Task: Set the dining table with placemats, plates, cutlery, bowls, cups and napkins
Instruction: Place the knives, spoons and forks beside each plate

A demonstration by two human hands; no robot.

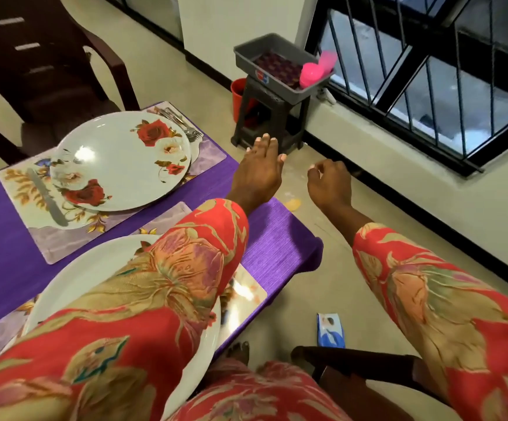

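The purple dining table (277, 253) carries two floral placemats. On the far placemat (25, 189) sit a rose-patterned plate (119, 162), a knife (47, 197) to its left and forks (182, 123) to its right. The near placemat (246, 296) bears a white plate (73, 278), half hidden by my left sleeve. My left hand (260, 174) reaches past the table's edge with straight fingers, holding nothing. My right hand (330, 185) hangs over the floor, fingers loosely curled, empty. Ahead, a grey tray (246, 53) on a dark stool (272, 117) holds a patterned cloth (277, 66) and pink cups (315, 72).
A dark chair (64, 86) stands beyond the far setting, another chair (352, 369) at my lower right. A red bucket (239, 92) sits beside the stool. A barred window (428, 71) lines the right wall. A blue-white packet (331, 329) lies on the floor.
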